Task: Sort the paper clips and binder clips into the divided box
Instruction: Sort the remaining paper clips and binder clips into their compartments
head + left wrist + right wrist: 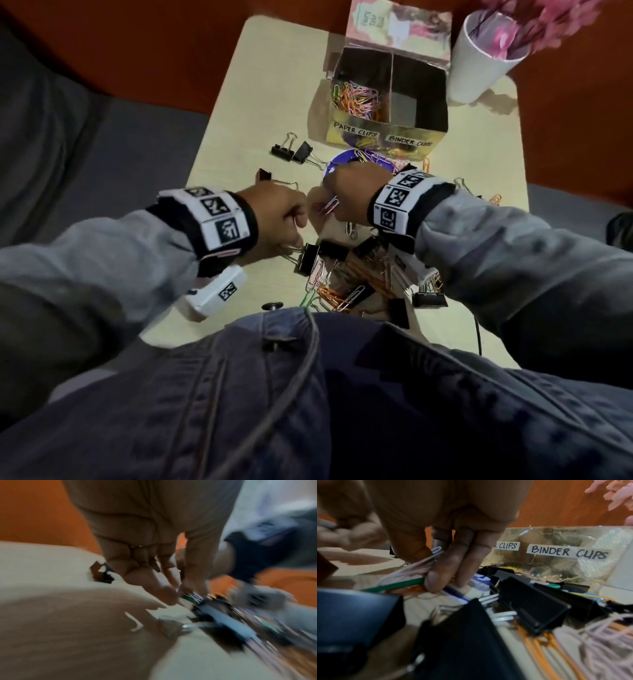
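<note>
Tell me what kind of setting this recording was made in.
Probably a home or small office corner, not a workshop: a small pale table against an orange wall, a white cup of pink artificial flowers, and a hand-labelled divided box with stationery clips scattered before it.

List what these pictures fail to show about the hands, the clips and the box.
- Left hand: motion blur in the left wrist view hides any grip.
- PAPER CLIPS label: right hand covers its start, right wrist view.
- Binder-clip compartment: floor in shadow, head view.
</note>
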`<state>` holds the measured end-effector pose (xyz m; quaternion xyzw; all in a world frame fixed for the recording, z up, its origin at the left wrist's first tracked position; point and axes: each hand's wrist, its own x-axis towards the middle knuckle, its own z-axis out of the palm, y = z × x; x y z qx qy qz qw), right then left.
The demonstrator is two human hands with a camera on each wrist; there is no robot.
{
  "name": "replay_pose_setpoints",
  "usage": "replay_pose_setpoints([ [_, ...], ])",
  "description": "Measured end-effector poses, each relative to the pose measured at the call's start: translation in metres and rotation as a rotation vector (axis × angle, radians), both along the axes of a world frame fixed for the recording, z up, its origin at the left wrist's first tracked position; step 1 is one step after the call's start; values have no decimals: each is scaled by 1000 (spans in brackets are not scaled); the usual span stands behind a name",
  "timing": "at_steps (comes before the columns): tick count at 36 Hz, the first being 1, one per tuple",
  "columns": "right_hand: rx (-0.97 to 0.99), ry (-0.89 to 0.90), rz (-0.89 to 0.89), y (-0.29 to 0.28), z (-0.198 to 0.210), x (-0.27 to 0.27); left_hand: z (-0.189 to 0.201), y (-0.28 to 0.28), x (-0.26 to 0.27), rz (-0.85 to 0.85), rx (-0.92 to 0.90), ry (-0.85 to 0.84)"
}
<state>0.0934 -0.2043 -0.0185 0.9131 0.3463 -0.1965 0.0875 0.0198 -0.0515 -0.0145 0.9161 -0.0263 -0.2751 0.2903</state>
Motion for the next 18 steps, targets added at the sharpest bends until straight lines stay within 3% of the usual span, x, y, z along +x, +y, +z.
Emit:
replay_pose_setpoints([
  [6,145,40,-64,-7,1,7,-1,-9,-25,-483,168,-87],
  [13,422,128,-331,-24,26,30,0,1,-27,-560,232,-109],
  [18,579,-114,-424,-21,65,76,-1,16,-24,-554,252,-93],
])
